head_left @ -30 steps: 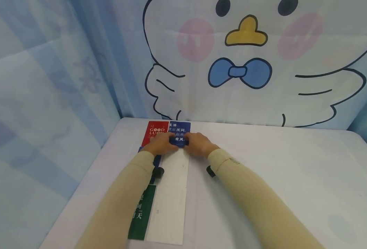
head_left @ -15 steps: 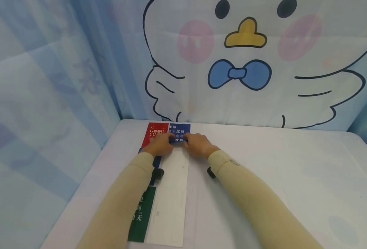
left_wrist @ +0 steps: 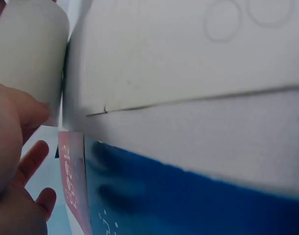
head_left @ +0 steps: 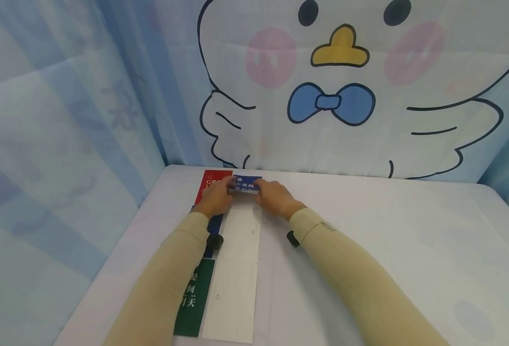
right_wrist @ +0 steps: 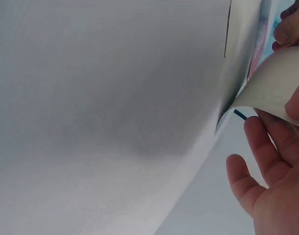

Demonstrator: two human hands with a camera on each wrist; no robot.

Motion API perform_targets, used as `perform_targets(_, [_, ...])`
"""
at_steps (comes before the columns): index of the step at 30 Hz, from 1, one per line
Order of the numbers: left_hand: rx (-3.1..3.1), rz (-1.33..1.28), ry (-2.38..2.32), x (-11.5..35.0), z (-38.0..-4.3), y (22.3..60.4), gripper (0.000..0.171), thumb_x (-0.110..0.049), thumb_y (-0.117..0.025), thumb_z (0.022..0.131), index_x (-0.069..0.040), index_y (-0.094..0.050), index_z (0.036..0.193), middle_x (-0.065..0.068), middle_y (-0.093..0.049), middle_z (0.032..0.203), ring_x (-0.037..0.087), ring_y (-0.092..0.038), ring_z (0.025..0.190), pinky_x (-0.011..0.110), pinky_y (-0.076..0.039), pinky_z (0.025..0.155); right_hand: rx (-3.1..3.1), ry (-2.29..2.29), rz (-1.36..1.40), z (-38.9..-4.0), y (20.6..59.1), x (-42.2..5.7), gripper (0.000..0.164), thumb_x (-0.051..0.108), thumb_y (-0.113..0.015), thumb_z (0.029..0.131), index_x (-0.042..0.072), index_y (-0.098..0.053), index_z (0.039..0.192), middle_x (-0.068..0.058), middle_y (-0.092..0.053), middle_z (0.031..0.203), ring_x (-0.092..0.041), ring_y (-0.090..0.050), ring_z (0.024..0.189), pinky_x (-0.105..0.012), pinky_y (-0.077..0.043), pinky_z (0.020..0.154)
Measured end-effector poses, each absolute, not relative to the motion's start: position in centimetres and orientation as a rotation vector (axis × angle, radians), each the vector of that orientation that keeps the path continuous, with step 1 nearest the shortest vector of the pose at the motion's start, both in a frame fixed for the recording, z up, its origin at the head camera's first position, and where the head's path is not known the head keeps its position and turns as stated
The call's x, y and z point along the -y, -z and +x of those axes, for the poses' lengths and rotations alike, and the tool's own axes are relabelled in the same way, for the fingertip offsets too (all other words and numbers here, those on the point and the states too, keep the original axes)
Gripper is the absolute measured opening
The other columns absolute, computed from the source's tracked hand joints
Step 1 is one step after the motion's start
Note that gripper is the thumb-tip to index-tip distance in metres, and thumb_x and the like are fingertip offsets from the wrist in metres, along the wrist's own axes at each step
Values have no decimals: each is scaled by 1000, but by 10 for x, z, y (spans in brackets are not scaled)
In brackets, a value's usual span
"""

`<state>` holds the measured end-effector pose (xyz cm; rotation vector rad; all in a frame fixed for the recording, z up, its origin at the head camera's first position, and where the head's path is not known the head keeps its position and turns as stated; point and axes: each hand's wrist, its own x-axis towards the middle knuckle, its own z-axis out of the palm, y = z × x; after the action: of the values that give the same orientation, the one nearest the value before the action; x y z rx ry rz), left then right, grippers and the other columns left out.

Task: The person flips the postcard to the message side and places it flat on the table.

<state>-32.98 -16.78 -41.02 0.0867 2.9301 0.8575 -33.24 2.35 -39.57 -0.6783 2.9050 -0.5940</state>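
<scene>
A blue card with white writing (head_left: 246,182) is at the far end of a column of cards, between my two hands. My left hand (head_left: 214,196) pinches its left edge, overlapping the red GOOD LUCK card (head_left: 207,180). The right edge is pinched by my right hand (head_left: 276,198). Both wrist views show the card's pale underside (right_wrist: 274,81) bowed in a curve, with a thumb on it and other fingers spread loosely beyond. Nearer to me, two cream cards (head_left: 229,298) lie end to end, plain side up.
Left of the cream cards lie a green card with white writing (head_left: 195,298) and a dark blue card (head_left: 215,223), partly under my left forearm. A white cloth (head_left: 367,250) covers the table. Behind it hangs a curtain (head_left: 323,144) with a cartoon bird.
The blue card's near part has bent up and away from me, so less of its printed face shows. Both hands have shifted slightly farther off with it.
</scene>
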Motion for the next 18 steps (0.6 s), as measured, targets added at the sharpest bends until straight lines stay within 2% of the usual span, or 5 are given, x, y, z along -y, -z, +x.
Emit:
perform_targets(4, [-2969,87,-902,168,-328,409,57,-6,-63,94,-14,-47,148,10,-60,136,30,-46,131,54,-29,108,-2893,790,-650,-331,390,-26,44,9,-51,98,1,-50,141,-19,-61,133,-30,-60,113,-42,-47,101])
perform_targets(8, [-2985,111,-987,167,-324,406,49,-5,-63,96,-11,-51,143,12,-61,132,29,-52,125,47,-35,110,-2893,921,-673,-331,387,-28,43,5,-52,96,0,-52,139,-18,-63,127,-28,-59,108,-40,-47,99])
perform_targets(13, [-2934,130,-1169,166,-320,400,43,-7,-59,101,-11,-47,142,16,-54,138,32,-53,125,45,-43,106,-2928,1109,-675,-331,385,-30,41,2,-52,96,-2,-54,136,-19,-64,120,-29,-60,106,-40,-50,94])
perform_targets(18, [-2955,171,-1279,166,-319,393,43,-10,-58,102,-7,-43,142,17,-59,129,31,-57,115,43,-46,104,-2939,1341,-618,-328,380,-32,43,4,-53,97,-2,-48,139,-17,-63,112,-28,-59,98,-40,-51,88])
